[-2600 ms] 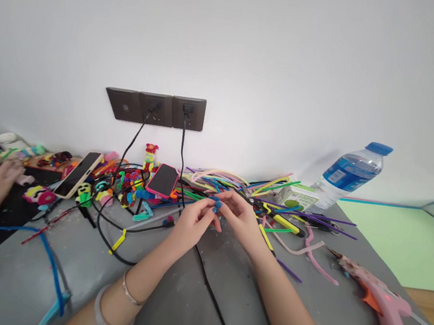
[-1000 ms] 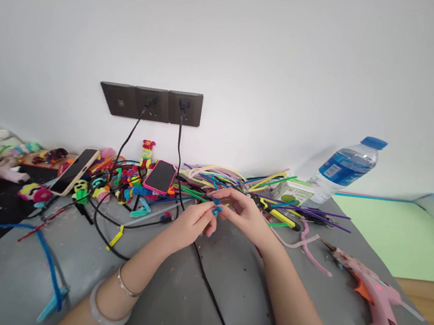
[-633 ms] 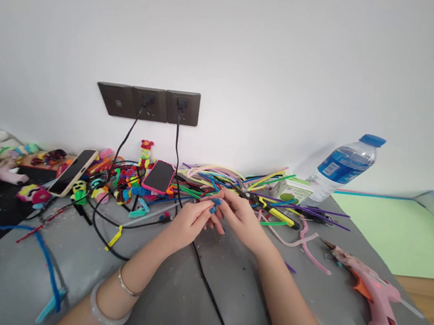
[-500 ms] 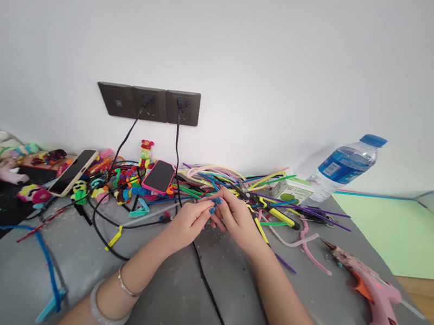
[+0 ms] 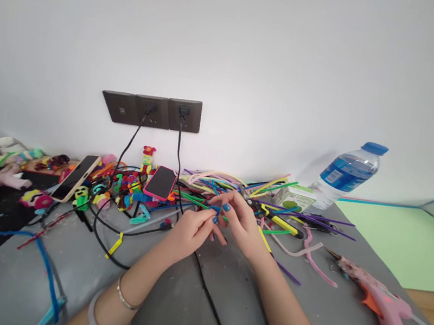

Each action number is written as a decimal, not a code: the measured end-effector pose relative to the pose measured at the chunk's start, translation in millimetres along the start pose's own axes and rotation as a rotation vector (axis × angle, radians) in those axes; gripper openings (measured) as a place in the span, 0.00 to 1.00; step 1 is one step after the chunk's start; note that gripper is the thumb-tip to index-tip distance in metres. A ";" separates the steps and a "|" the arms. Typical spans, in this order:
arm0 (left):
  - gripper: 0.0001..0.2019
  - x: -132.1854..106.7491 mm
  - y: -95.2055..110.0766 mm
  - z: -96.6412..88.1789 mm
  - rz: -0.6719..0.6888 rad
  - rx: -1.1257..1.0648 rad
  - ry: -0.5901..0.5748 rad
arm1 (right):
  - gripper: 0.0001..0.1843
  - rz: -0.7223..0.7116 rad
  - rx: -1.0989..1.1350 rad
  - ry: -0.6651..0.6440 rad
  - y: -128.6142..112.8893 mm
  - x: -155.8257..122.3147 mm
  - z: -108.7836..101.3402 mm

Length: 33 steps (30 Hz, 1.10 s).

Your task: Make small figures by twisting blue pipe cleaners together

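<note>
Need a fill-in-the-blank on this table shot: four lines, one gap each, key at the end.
1. The small piece between the wearer's left hand and right hand is coloured ____.
2. The glue gun has a body coloured ____.
3. The number of black cables plugged into the wall sockets is ____.
4. The wearer's own bangles are both on the ____ side.

Missing words: blue; pink; two; left.
</note>
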State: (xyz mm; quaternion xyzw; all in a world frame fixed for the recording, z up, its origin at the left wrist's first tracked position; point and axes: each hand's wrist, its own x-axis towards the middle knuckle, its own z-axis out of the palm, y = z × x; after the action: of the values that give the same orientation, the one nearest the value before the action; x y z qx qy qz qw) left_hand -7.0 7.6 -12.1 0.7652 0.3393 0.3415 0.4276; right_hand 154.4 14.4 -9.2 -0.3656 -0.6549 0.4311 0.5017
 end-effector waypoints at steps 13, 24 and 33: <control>0.16 0.1 -1.0 -2.2 -0.025 -0.205 -0.015 | 0.19 -0.199 -0.326 -0.190 -0.7 1.4 -12.4; 0.19 -2.6 -1.3 -7.6 -0.022 -0.234 -0.040 | 0.24 0.001 -0.050 -0.060 1.1 1.2 -0.8; 0.19 -2.8 2.8 -2.5 0.025 -0.342 -0.118 | 0.22 0.147 0.431 0.172 10.0 7.6 -15.5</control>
State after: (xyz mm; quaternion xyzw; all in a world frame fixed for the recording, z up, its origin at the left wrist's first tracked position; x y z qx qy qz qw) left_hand -9.9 5.2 -9.3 0.7042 0.2412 0.3540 0.5662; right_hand 168.3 28.0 -13.9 -0.3323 -0.4744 0.5635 0.5891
